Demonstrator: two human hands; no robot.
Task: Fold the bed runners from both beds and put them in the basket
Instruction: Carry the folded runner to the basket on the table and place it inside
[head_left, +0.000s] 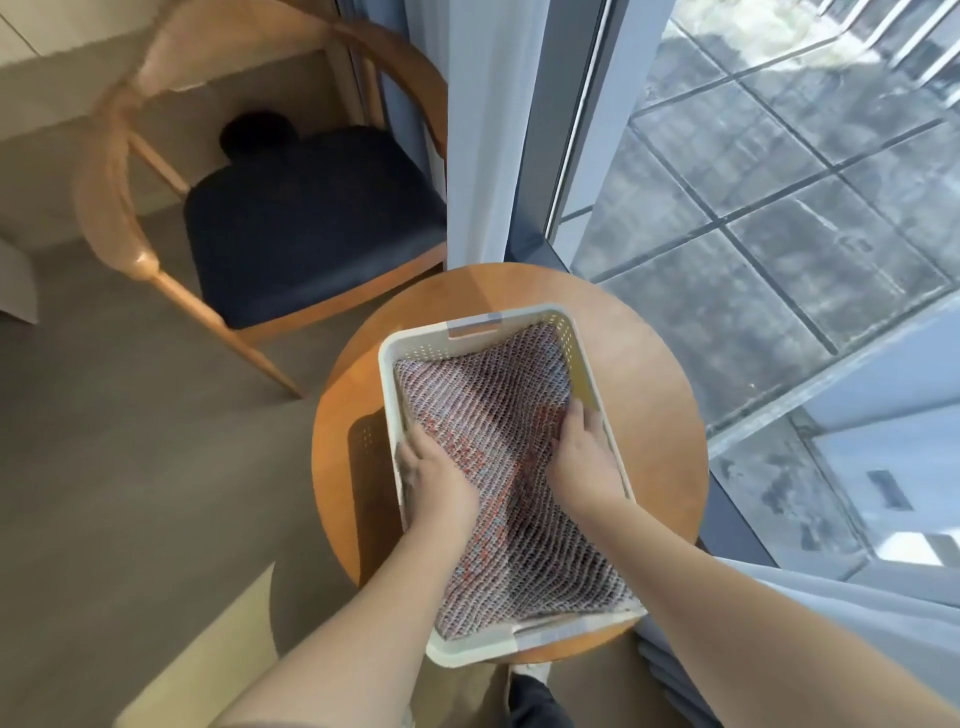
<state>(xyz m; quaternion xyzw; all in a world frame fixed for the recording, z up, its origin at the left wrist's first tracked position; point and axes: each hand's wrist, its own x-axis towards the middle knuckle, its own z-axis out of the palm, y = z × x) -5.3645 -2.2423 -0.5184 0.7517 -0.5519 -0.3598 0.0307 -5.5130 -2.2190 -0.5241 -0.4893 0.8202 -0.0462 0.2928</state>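
Observation:
A folded bed runner (498, 395) with a woven red, grey and white pattern lies inside a cream plastic basket (387, 374). The basket stands on a small round wooden table (660, 415). My left hand (434, 478) rests on the runner by the basket's left wall, fingers curled into the cloth. My right hand (584, 457) presses on the runner near the right wall, fingers gripping a fold. The runner's near end rides up over the basket's front edge.
A wooden armchair (156, 270) with a dark blue seat (311, 218) stands to the back left. A glass window wall (779, 208) and a pale curtain (483, 130) run along the right. Grey-brown floor lies to the left.

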